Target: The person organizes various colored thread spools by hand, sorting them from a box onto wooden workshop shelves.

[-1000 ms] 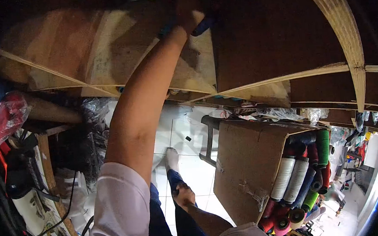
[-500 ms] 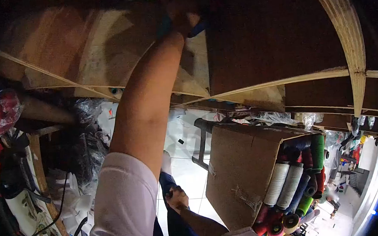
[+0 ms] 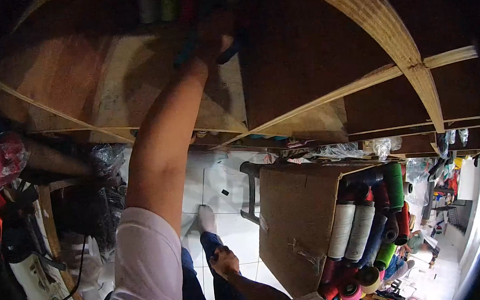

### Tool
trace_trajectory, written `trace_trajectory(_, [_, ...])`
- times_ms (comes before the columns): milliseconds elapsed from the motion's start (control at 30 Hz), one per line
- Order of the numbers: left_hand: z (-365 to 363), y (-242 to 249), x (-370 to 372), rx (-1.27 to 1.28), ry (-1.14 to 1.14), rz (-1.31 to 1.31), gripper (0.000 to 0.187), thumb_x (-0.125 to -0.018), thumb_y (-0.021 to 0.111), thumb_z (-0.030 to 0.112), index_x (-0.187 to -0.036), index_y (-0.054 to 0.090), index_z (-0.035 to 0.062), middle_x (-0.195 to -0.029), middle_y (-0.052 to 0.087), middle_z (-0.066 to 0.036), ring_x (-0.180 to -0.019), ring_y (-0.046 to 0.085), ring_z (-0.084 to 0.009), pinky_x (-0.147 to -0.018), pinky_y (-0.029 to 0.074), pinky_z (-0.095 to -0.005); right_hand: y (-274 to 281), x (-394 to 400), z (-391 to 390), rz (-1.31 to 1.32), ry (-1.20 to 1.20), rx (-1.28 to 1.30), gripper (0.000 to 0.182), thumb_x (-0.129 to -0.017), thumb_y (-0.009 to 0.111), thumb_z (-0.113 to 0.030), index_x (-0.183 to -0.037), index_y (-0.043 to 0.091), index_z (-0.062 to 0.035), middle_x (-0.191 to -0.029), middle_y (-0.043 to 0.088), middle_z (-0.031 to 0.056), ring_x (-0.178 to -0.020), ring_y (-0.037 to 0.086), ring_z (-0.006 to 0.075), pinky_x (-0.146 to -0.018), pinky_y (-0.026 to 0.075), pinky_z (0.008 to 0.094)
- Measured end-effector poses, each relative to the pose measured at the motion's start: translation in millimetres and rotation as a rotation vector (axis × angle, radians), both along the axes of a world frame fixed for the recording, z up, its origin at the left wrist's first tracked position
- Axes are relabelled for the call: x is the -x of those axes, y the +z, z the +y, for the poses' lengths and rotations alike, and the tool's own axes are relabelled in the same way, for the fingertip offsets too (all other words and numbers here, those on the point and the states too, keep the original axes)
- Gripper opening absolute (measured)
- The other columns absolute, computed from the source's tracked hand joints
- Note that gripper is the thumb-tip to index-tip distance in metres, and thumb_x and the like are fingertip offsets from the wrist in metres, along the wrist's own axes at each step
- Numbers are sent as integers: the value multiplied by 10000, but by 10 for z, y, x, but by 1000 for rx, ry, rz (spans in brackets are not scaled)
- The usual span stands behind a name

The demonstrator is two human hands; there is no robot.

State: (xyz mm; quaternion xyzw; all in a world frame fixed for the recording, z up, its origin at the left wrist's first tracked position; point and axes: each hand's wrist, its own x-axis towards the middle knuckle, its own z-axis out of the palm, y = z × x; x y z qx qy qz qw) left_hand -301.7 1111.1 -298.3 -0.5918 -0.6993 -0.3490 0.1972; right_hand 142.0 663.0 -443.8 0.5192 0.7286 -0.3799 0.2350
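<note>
My left arm stretches up and forward into a wooden shelf compartment [image 3: 120, 75]. At its end my left hand [image 3: 219, 36] is in deep shadow, its fingers mostly hidden. A dark blue thing [image 3: 228, 53] shows right beside the hand, and a teal one [image 3: 184, 51] on its other side. Behind them, thread spools [image 3: 168, 5] stand dimly in the compartment. Lower down, my right hand [image 3: 225, 262] lies at my dark blue trouser leg [image 3: 220, 286] with its fingers curled in; I cannot tell what dark thing is between them.
A cardboard box [image 3: 294, 223] full of thread cones [image 3: 360, 233] stands to the right, beside a dark metal frame [image 3: 249, 190]. Plastic-wrapped goods [image 3: 108, 158] and cables [image 3: 84, 253] crowd the left. Wooden shelf edges [image 3: 325, 106] cross above. Another person [image 3: 416, 243] is far right.
The view has shifted, so shelf and box sit further left and more of the floor and my foot shows. My left hand stays inside the compartment; my right hand stays at my leg.
</note>
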Motion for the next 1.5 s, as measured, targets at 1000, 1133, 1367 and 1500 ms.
trace_trajectory(1000, [-1721, 382, 806, 495, 397, -391, 524, -817, 701, 464, -1123, 645, 43, -1080, 659, -190, -1081, 608, -357, -904, 493, -469, -51, 9, -272, 23, 3, -36, 340, -755, 707, -341, -996, 623, -117, -1001, 663, 102, -928, 660, 327, -823, 531, 446])
trace_trajectory(1133, [-1515, 299, 985, 735, 430, -208, 581, -777, 697, 533, -1112, 664, 60, -1108, 660, -177, -1094, 611, -319, -929, 481, -461, 21, 73, -251, 28, 10, -75, 340, -752, 711, -323, -1006, 627, -113, -1003, 667, 114, -930, 659, 328, -832, 531, 442])
trace_trajectory(1367, [-1475, 112, 1236, 714, 475, -105, 554, -739, 695, 538, -1051, 694, 82, -1117, 669, -155, -1122, 606, -314, -936, 468, -460, 135, 110, -180, 55, -26, -41, 321, -754, 708, -313, -979, 632, -96, -990, 666, 140, -984, 650, 323, -865, 522, 423])
trace_trajectory(1500, [-1412, 145, 1324, 793, 366, -261, 538, -745, 690, 525, -1079, 704, 104, -1135, 677, -135, -1098, 622, -324, -963, 449, -477, 66, 87, -198, 28, -26, -26, 318, -756, 705, -308, -981, 633, -94, -982, 667, 137, -992, 646, 324, -867, 518, 427])
